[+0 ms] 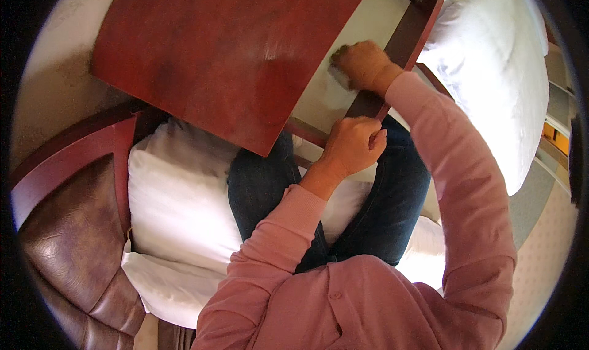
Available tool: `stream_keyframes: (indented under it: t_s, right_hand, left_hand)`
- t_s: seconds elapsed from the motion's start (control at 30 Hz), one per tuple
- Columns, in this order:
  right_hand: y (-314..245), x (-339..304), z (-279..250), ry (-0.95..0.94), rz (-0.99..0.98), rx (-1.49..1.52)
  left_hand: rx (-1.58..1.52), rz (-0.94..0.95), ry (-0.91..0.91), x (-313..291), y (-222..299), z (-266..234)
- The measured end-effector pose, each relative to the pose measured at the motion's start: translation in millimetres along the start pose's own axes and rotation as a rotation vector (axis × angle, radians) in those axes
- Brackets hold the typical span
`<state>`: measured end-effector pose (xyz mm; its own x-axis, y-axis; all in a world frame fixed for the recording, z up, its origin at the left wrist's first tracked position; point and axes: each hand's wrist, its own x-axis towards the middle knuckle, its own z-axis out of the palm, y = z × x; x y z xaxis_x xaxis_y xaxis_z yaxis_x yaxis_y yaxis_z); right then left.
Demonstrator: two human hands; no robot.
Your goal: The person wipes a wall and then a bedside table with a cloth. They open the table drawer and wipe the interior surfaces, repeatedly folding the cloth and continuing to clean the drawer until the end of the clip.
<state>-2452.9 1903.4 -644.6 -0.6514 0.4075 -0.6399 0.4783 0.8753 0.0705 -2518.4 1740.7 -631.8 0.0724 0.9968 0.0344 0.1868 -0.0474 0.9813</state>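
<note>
A drawer point(383, 12) with a pale bottom and a dark red-brown front is pulled out from under a glossy reddish wooden top point(227, 55). My right hand point(365, 64) reaches over the drawer front into it, fingers closed on a small dark, greyish cloth-like piece point(338, 73) against the drawer bottom. That piece is blurred, so its exact kind is unclear. At the near end of the drawer front, my left hand point(354, 142) is closed around the edge, with its fingertips partly hidden.
My knees in dark jeans point(392, 184) are under and beside the drawer. White bedding point(491, 86) bulges close to its right side. White padded cloth point(178, 190) and a brown leather chair back point(76, 227) with a reddish wooden frame are on the left.
</note>
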Motion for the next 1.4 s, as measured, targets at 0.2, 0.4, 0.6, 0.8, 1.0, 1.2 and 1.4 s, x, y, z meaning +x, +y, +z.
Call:
stream_keyframes:
  t_s: [0.2, 0.4, 0.6, 0.8, 1.0, 1.2, 1.4]
  right_hand:
    - [24.2, 3.6, -2.9, 0.135, 0.161, 0.041]
    - [13.5, -0.6, -3.9, -0.035, 0.169, 0.241]
    - [-15.8, -12.8, -7.2, -0.049, -0.123, 0.381]
    - [-59.0, 5.3, 0.3, 0.171, -0.373, 0.442]
    - [-65.4, 0.6, 4.1, 0.28, -0.434, 0.503]
    - [-58.3, -11.8, 0.8, -0.032, -0.306, 0.278]
    - [-23.0, -17.3, 3.0, 0.183, 0.106, 0.229]
  left_hand:
    - [0.093, 0.097, -0.004, -3.0, 0.1, 6.2]
    - [0.242, 0.329, 0.076, -7.2, 1.9, 10.1]
    - [0.277, 0.393, 0.073, -8.6, 4.5, 11.6]
    - [0.343, 0.421, 0.107, -8.4, 0.9, 13.0]
    - [0.239, 0.4, 0.09, -9.6, -1.2, 15.1]
    - [0.2, 0.371, -0.004, -5.1, -0.5, 10.4]
    - [0.004, 0.179, 0.11, -2.9, 1.7, 4.8]
